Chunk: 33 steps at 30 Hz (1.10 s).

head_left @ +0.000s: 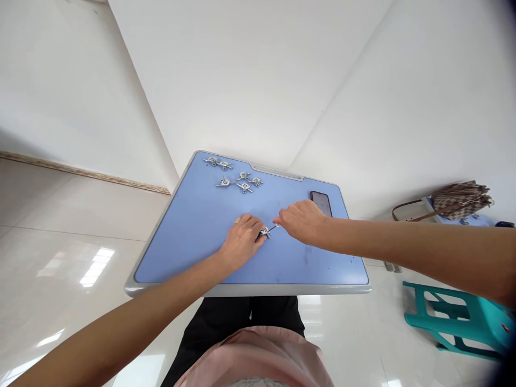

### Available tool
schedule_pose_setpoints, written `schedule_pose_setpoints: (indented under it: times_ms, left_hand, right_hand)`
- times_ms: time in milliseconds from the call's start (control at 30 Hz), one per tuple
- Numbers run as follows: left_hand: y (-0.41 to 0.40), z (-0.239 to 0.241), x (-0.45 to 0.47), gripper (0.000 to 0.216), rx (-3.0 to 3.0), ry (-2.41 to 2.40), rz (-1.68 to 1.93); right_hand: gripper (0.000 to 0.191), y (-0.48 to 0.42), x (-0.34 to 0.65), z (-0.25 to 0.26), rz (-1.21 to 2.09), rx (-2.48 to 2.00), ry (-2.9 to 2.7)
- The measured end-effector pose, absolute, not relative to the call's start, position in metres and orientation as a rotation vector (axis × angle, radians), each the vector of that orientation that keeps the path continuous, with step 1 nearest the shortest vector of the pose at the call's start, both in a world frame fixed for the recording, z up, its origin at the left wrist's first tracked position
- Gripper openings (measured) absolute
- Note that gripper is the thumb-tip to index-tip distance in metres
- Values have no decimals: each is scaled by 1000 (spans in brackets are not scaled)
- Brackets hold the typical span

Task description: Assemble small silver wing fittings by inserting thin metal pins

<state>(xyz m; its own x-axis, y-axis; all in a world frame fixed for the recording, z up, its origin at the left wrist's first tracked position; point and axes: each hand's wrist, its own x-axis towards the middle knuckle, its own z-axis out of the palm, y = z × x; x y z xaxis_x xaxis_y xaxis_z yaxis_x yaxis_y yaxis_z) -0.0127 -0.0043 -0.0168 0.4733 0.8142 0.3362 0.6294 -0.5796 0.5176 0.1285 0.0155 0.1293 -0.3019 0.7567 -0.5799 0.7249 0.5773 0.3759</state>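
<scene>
My left hand (244, 239) rests on the blue tabletop, its fingers closed on a small silver metal fitting (265, 232), which they partly cover. My right hand (300, 219) is closed in a fist just right of it. From this fist a thin-shafted tool (274, 227) reaches to the fitting; its handle is hidden in the fingers, so I cannot tell its exact kind. Farther back on the table lie several similar fittings, among them one at the middle (244, 187) and one at the far left (211, 160).
The blue table (181, 236) has a grey raised rim and stands against a white wall. A phone (321, 203) lies behind my right wrist. To the right are a green plastic stool (475, 322) and a checked bag (459, 200) on another blue surface.
</scene>
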Motion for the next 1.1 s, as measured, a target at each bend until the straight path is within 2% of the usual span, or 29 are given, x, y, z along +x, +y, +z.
schedule_pose_setpoints:
  times_ms: [133,300,567,767,967,1100]
  left_hand:
    - [-4,-17,-14,10,2416,1203,787]
    - [-4,-16,-14,9,2401,1198,785]
    - [-4,-13,-15,7,2372,1199,765]
    - [-3,-14,-14,7,2404,1217,769]
    - [-3,-14,-15,7,2385,1196,756]
    - [-3,-15,-15,6,2356,1184,774]
  right_hand:
    - [29,8,129,131,-16,1179,2102]
    - [22,7,131,131,51,1028,2105]
    - [29,4,128,130,-131,1341,2027]
    - [23,5,125,127,20,1058,2174]
    - [47,11,125,129,38,1243,2074]
    - [31,4,124,127,15,1113,2178]
